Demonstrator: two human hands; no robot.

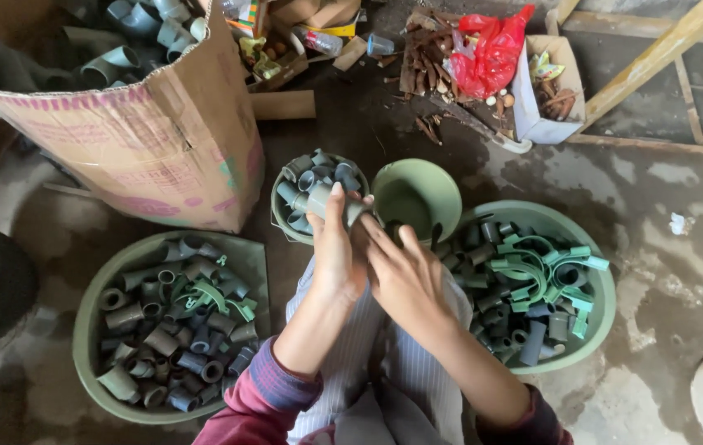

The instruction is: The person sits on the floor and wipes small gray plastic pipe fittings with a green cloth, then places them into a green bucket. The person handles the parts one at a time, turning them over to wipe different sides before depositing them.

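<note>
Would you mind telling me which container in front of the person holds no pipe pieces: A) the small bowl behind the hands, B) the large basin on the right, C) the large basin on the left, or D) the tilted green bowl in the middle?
D: the tilted green bowl shows only its bare inside, while the left basin, the small bowl and the right basin all hold grey pipe pieces.

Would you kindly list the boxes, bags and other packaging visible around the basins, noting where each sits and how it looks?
Large cardboard box: upper left, brown with pink print and a torn rim, holding grey pipe elbows.
Small white carton: upper right, open, holding brown bits.
Red plastic bag: top centre-right, crumpled beside the white carton.
Small colourful packets: top centre, in an open cardboard tray.
No signs or screens.
</note>
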